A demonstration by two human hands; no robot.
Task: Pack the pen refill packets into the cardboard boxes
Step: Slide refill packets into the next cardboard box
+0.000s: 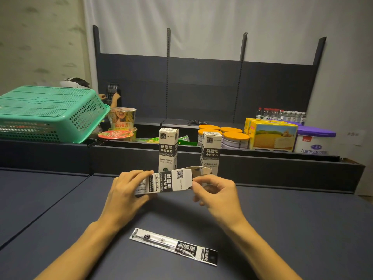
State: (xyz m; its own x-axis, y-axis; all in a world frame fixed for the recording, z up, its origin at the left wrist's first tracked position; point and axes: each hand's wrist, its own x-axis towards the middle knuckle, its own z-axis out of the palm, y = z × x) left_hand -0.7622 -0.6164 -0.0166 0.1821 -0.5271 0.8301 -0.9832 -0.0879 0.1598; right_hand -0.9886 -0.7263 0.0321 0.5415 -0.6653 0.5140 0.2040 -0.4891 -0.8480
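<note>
- Cardboard box (169, 182), lying sideways above the dark table (282, 229), is gripped at one end by the left hand (125, 190); its open flap end is pinched by the right hand (218, 194).
- Pen refill packet (174, 246) is laid flat on the table between the forearms.
- Two upright boxes (168, 150) are stood behind.

Looks like a shop: dark retail shelving (203, 81) w/ stocked noodle cups (122, 118), tins (235, 140), water bottles (280, 114).

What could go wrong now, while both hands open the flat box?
The right hand pinches the thin end flap of the held box; it might tear or crease. The left hand squeezes the box flat, which may hinder insertion. The refill packet lies near the forearms and could be swept away.
</note>
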